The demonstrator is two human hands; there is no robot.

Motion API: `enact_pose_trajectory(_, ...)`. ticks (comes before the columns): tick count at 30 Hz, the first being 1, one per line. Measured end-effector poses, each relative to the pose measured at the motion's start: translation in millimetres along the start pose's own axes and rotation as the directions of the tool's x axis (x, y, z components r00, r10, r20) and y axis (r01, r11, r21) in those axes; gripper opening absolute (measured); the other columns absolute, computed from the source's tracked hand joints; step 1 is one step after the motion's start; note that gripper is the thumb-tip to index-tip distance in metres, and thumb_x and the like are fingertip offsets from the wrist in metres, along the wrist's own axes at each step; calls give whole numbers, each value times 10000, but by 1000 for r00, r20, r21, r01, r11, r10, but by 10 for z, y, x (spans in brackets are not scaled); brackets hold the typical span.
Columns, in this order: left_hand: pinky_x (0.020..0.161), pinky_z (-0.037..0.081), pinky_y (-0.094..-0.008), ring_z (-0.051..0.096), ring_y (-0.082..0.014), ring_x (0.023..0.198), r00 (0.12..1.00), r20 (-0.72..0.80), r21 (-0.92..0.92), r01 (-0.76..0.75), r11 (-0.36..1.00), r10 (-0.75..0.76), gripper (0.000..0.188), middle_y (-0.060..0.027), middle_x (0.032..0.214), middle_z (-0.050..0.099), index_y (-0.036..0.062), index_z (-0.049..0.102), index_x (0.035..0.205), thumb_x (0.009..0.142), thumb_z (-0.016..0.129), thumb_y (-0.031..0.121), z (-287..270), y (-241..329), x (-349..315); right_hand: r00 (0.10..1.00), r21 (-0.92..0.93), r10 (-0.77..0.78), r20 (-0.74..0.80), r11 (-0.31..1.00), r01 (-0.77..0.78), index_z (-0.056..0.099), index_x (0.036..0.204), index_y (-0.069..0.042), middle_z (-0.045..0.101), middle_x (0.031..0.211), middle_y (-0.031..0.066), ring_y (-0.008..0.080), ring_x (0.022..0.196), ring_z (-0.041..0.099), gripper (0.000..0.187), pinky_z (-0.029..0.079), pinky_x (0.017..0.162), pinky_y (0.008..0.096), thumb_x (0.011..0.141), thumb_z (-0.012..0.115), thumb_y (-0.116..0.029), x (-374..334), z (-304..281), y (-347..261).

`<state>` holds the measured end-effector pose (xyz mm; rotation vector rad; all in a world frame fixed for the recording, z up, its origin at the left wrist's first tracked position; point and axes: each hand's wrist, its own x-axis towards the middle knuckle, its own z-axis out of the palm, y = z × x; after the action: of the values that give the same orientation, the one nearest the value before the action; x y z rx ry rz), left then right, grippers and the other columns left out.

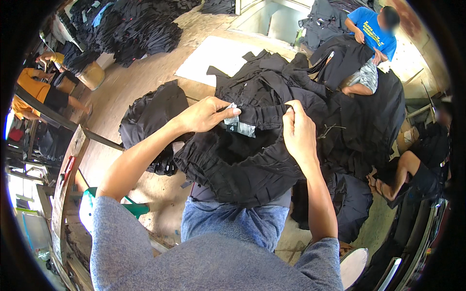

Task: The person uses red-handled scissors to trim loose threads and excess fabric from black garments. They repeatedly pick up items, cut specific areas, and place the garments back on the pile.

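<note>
A pair of black trousers with an elastic waistband [238,167] lies across my lap, its waist opening facing up. My left hand [206,114] pinches the far edge of the waistband beside a white and dark label [241,128] sewn inside it. Farther right along the same edge, my right hand [297,128] grips the band between thumb and fingers. The stretch of waistband between my hands is held up and roughly straight. The lower part of the garment is bunched and hidden.
Heaped black garments [267,77] lie just beyond my hands, with a dark bundle [150,121] to the left. A person in a blue shirt [373,31] sits far right handling black cloth. A wooden post [68,189] with a red-handled tool [68,167] stands left.
</note>
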<state>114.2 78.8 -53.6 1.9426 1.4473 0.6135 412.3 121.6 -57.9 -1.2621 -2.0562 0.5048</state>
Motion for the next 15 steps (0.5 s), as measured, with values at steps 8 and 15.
enact_pose_trajectory(8,585,546,-436,643,-231,566,878,-479,297,155,942,7,490,-154,710,679,36,786,1093,1124,658,509,-1198,-602,621,813,730,-582,-26,545,413,667,1374,-21,672,1398,190,406,1296,625,604,479,1112,514,1090,614,-552,-514,-427,-900)
enact_pose_trajectory(15,844,588,-513,782,-460,903,267,-914,398,434,808,306,514,-274,941,790,37,824,1044,1130,613,497,-2882,-691,396,503,957,-864,14,157,244,603,1442,-29,622,1446,217,435,1335,586,681,458,1141,539,1036,675,-570,-891,-535,-1396)
